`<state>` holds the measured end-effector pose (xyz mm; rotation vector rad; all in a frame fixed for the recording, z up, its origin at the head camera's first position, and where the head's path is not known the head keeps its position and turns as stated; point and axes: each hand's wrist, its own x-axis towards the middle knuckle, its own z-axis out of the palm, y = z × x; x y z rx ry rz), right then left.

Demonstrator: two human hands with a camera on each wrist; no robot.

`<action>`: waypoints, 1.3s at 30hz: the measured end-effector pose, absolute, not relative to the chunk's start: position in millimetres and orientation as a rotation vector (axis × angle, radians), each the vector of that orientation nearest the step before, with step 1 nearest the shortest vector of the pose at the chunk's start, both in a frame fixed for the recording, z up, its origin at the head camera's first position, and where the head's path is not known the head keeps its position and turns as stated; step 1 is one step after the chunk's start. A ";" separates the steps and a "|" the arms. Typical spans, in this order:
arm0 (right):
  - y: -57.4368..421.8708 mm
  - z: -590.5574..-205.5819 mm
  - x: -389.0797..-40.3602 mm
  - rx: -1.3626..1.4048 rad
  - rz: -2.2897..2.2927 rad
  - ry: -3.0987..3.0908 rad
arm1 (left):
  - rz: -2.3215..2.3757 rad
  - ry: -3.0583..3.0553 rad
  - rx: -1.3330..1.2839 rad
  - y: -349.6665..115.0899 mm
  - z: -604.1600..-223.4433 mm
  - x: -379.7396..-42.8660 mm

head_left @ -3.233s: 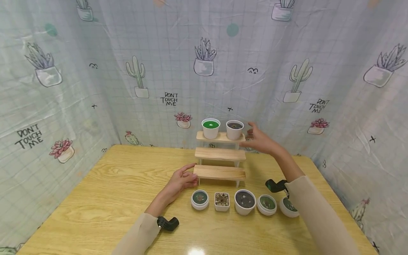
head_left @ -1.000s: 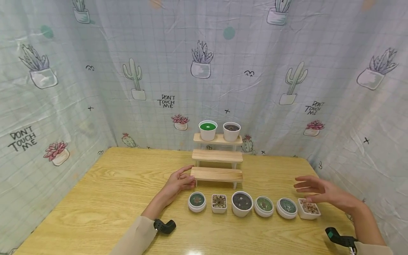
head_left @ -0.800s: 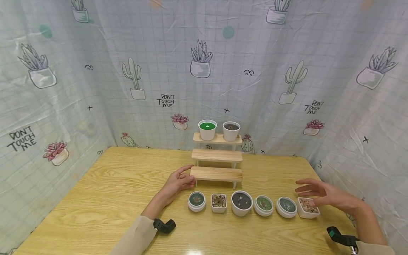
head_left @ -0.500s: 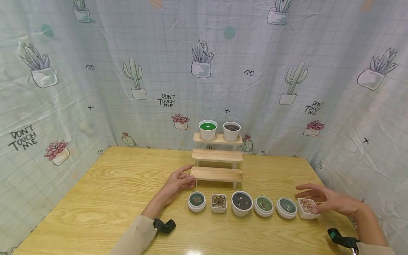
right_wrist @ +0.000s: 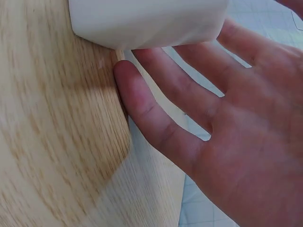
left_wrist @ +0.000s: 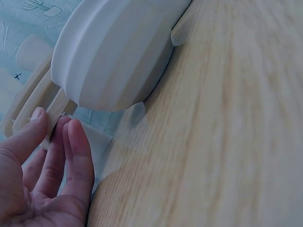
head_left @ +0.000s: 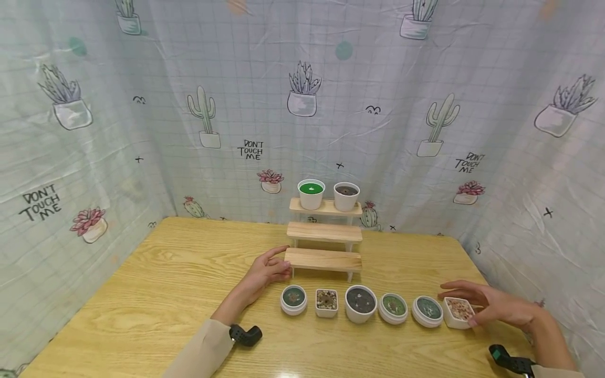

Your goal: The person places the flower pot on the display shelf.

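My left hand holds the left end of the lowest step of a three-tier wooden stand; in the left wrist view the thumb lies above the board and fingers curl below. At far right, my right hand is around a square white pot of pinkish pebbles, thumb at its near corner, index finger behind. In the right wrist view, fingers pass behind the pot's white wall. A green-topped pot and a dark-topped pot stand on the top step.
In front of the stand runs a row: a round pot, a square pebble pot, a larger dark-filled pot and two low green-topped pots. A cactus-print curtain surrounds the wooden table.
My right hand has come from beside the top step to the far-right square pot and lowered around it, its thumb now at the near corner. The left hand has stayed at the lowest step.
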<state>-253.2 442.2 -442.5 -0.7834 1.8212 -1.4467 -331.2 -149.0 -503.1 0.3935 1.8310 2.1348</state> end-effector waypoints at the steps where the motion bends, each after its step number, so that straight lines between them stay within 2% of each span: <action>1: 442.3 -442.3 -252.3 -0.749 -1.441 1.827 | 2.135 1.833 0.390 -148.7 -503.4 -331.4; 10: 444.6 -444.4 -252.1 -0.736 -1.342 2.026 | 2.133 1.838 0.397 -148.5 -503.7 -331.4; 27: 442.3 -446.2 -253.0 -0.612 -1.360 1.987 | 2.125 1.839 0.387 -148.4 -498.7 -329.7; 39: 441.5 -441.1 -252.4 -0.641 -1.349 2.003 | 2.142 1.842 0.355 -147.3 -502.7 -330.8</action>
